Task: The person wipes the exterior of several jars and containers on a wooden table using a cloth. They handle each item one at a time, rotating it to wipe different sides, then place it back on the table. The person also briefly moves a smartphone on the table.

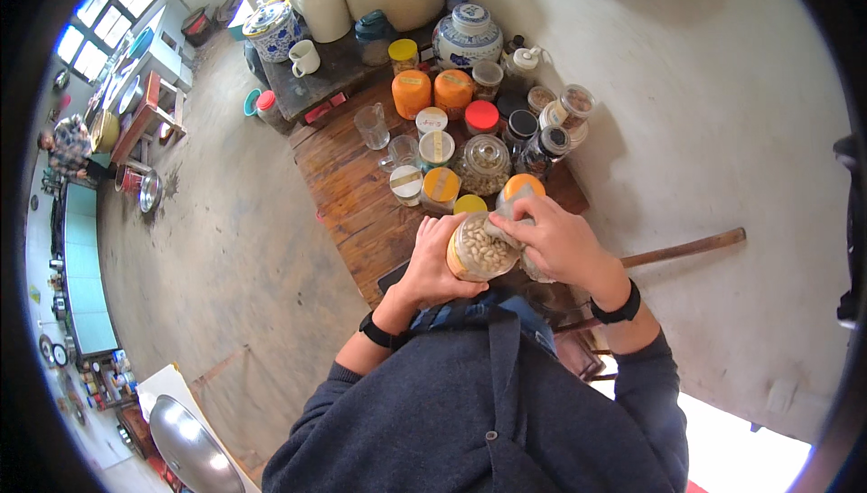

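My left hand [433, 259] is wrapped around a clear jar [482, 249] of pale beans or nuts, held above the near part of a wooden table [339, 188]. A greyish cloth [508, 219] is pinched in my right hand [562, 239] and touches the jar's rim; part of it hangs down on the right. Just beyond the jar stand an orange-lidded jar [523, 186], a yellow lid [470, 205] and a square jar with an orange-yellow lid [441, 185]. Whether the held jar has a clear cover cannot be told.
Glass mugs [372, 126], a round glass jar [484, 164] and several lidded jars crowd the table. Behind, a dark side table [308, 90] bears a blue-and-white lidded pot [273, 29]. A wooden handle [684, 247] juts out at right. Another person [71, 147] is far left.
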Action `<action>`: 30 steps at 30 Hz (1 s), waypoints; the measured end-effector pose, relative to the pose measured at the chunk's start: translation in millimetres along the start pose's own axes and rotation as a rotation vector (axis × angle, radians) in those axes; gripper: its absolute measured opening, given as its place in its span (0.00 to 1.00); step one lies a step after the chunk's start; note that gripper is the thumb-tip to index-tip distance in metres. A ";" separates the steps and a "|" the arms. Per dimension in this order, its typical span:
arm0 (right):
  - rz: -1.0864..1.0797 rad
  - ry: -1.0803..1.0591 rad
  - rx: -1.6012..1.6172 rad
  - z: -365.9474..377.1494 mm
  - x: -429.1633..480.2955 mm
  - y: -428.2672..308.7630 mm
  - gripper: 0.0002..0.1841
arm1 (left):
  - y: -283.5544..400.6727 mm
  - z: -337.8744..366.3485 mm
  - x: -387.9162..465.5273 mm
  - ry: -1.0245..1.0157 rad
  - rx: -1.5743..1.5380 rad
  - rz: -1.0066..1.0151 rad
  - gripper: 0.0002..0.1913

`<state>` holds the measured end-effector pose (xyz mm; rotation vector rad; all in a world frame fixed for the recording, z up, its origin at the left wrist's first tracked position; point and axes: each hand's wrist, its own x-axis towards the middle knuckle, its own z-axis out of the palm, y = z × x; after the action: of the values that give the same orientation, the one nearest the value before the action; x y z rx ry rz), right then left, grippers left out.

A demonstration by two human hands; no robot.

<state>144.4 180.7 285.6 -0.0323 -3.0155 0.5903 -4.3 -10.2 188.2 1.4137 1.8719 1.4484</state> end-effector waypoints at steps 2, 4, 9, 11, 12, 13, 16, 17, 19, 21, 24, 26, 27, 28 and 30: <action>0.011 -0.039 -0.004 -0.7 6.1 -5.8 0.32 | 4.6 1.7 0.7 -0.014 0.144 -0.022 0.51; -0.004 -0.005 -0.001 3.1 13.6 -15.0 0.29 | 8.7 3.7 2.8 0.004 0.245 -0.034 0.51; -0.166 0.023 0.080 9.7 4.1 -26.4 0.33 | 11.2 -2.1 1.0 0.094 0.298 -0.093 0.50; -0.183 -0.019 0.102 10.7 -4.5 -21.5 0.34 | 8.3 -6.7 -0.5 0.093 0.251 -0.092 0.50; -0.197 0.034 0.134 12.7 -6.8 -17.7 0.33 | 6.7 -8.2 -1.9 0.096 0.211 -0.090 0.51; -0.203 0.053 0.126 13.6 -9.6 -13.0 0.32 | 5.3 -9.0 -3.3 0.100 0.173 -0.075 0.51; -0.199 0.127 0.132 17.1 -12.1 0.7 0.32 | 1.1 -10.9 -6.0 0.055 -0.033 -0.105 0.51; -0.159 0.110 0.110 19.2 -11.3 3.6 0.32 | 1.3 -9.1 -7.6 0.007 -0.266 -0.152 0.50; -0.103 0.137 0.097 22.6 -7.2 8.3 0.32 | 2.7 -5.7 -9.5 -0.087 -0.751 -0.281 0.50; -0.121 0.172 0.100 25.5 -2.9 9.2 0.31 | 3.7 -6.6 -9.3 -0.133 -0.857 -0.311 0.53; -0.080 0.181 0.193 28.7 0.6 5.9 0.33 | 5.7 -9.3 -6.5 -0.135 -0.928 -0.346 0.55; -0.040 0.194 0.299 31.6 0.6 1.6 0.33 | 7.0 -8.8 -4.7 -0.084 -0.907 -0.328 0.53; 0.000 0.197 0.328 33.3 -0.2 -0.9 0.34 | 7.3 -7.5 -3.6 -0.052 -0.873 -0.299 0.50; 0.039 0.199 0.357 35.5 -1.4 -3.6 0.34 | 7.5 -5.4 -3.0 -0.019 -0.838 -0.270 0.48; 0.096 0.229 0.394 40.8 -3.3 -9.1 0.34 | 8.1 -0.5 -5.0 0.032 -0.808 -0.292 0.48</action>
<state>144.7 156.8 251.0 -0.2079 -2.6398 1.0951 1.2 -15.1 194.2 0.6986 1.1908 1.7704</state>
